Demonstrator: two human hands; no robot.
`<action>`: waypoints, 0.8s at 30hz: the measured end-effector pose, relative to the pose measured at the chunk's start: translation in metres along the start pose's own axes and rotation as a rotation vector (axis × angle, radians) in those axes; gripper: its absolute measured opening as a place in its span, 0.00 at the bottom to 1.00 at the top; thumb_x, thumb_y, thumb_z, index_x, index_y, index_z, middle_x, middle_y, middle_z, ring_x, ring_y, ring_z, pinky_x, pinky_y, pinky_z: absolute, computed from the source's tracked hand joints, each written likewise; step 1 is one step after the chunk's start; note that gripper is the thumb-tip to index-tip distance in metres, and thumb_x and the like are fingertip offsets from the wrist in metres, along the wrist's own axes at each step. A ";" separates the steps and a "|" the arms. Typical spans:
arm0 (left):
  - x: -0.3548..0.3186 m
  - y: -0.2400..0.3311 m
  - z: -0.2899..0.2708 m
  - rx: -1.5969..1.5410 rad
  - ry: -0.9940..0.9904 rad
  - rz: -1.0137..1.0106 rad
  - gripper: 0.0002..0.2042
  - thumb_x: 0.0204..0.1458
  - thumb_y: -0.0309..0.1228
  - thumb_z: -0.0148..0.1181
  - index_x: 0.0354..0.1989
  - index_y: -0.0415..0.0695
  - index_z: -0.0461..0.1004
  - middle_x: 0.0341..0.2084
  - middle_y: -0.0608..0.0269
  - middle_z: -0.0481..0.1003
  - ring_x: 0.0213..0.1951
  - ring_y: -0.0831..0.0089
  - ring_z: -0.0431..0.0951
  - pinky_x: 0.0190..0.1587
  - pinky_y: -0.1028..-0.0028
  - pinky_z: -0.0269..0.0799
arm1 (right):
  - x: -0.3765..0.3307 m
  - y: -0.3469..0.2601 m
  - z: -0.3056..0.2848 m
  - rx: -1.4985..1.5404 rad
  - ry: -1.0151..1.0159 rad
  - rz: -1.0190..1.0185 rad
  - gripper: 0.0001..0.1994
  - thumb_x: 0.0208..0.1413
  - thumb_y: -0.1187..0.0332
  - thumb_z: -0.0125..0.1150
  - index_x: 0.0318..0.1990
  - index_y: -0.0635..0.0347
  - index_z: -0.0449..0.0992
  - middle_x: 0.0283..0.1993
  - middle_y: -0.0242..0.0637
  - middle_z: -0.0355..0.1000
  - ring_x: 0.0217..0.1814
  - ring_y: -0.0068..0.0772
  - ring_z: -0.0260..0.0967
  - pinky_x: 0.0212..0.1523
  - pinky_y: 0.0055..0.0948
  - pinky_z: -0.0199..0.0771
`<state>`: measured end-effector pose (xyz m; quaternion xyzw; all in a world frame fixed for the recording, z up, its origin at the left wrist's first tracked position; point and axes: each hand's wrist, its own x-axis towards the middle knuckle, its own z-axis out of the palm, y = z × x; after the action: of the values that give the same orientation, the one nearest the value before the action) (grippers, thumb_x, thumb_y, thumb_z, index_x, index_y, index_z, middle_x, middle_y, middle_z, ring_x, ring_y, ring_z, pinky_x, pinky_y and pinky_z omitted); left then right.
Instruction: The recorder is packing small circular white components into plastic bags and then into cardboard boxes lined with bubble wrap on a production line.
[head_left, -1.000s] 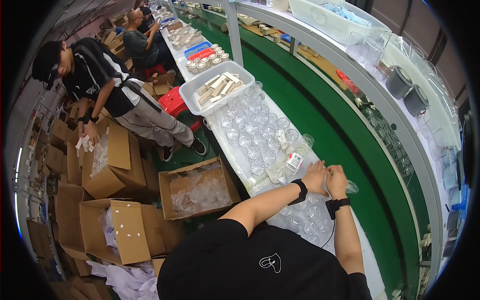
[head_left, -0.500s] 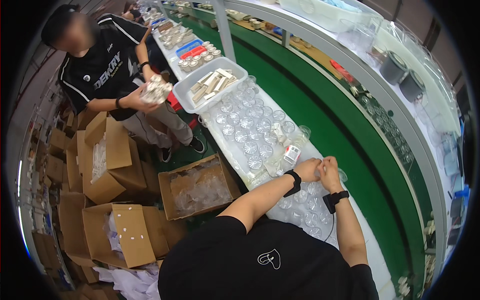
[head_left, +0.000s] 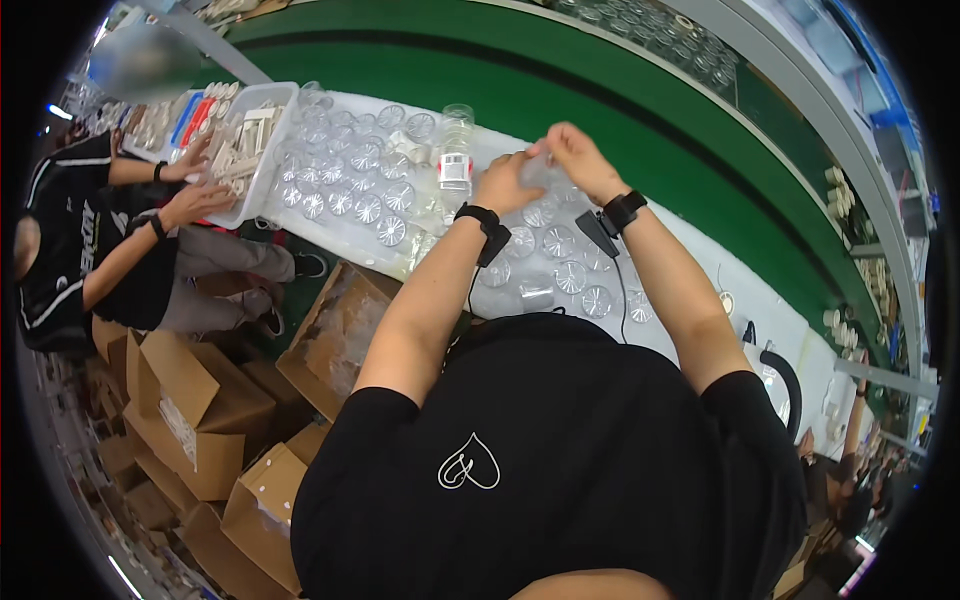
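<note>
Close together over the far side of the white bench are my left hand (head_left: 507, 186) and my right hand (head_left: 588, 168). Both hands are closed on a translucent, colourless plastic piece (head_left: 538, 172) between them; blur and my fingers hide its exact shape. Below and around them stand several clear plastic cups (head_left: 557, 241) with ribbed round ends. Left of my left hand lies a clear bottle-like container (head_left: 455, 170) with a white and red label. A small white crumpled piece (head_left: 405, 148) rests among the cups beyond it.
A clear bin (head_left: 272, 150) of cream-coloured bars stands at the bench's left; a co-worker's hands (head_left: 195, 190) reach into it. Open cardboard boxes (head_left: 200, 400) crowd the floor at lower left. A green surface (head_left: 400, 55) runs behind the bench. A cable (head_left: 625, 300) hangs from my right wrist device.
My view has turned to the right. My hands have stayed together over the cups, with the right hand raised a little. The co-worker's hands have gone from holding a white bundle to the bin.
</note>
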<state>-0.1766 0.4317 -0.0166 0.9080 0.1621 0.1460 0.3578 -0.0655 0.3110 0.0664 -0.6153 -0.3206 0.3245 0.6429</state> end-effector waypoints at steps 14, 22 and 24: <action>-0.028 -0.006 -0.006 0.133 -0.231 0.045 0.31 0.29 0.48 0.69 0.47 0.50 0.73 0.61 0.48 0.55 0.63 0.47 0.49 0.60 0.43 0.45 | -0.053 0.041 0.009 -1.159 -0.251 -0.280 0.07 0.47 0.67 0.61 0.32 0.59 0.73 0.41 0.42 0.64 0.37 0.46 0.70 0.38 0.38 0.72; -0.036 0.007 -0.007 0.160 -0.067 0.116 0.30 0.27 0.50 0.68 0.45 0.53 0.75 0.63 0.49 0.50 0.65 0.45 0.43 0.58 0.35 0.34 | -0.055 0.041 0.009 -0.678 -0.078 -0.299 0.08 0.54 0.64 0.58 0.34 0.60 0.73 0.39 0.33 0.66 0.37 0.31 0.68 0.36 0.31 0.69; -0.038 0.006 -0.009 0.170 -0.061 0.154 0.30 0.27 0.51 0.68 0.44 0.52 0.76 0.63 0.49 0.51 0.65 0.45 0.43 0.58 0.35 0.33 | -0.056 0.034 0.006 -0.494 -0.113 -0.085 0.09 0.56 0.62 0.56 0.35 0.59 0.72 0.38 0.31 0.66 0.37 0.28 0.67 0.35 0.28 0.68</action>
<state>-0.2131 0.4176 -0.0115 0.9488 0.0926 0.1313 0.2718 -0.1039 0.2700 0.0322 -0.7205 -0.4512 0.2430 0.4672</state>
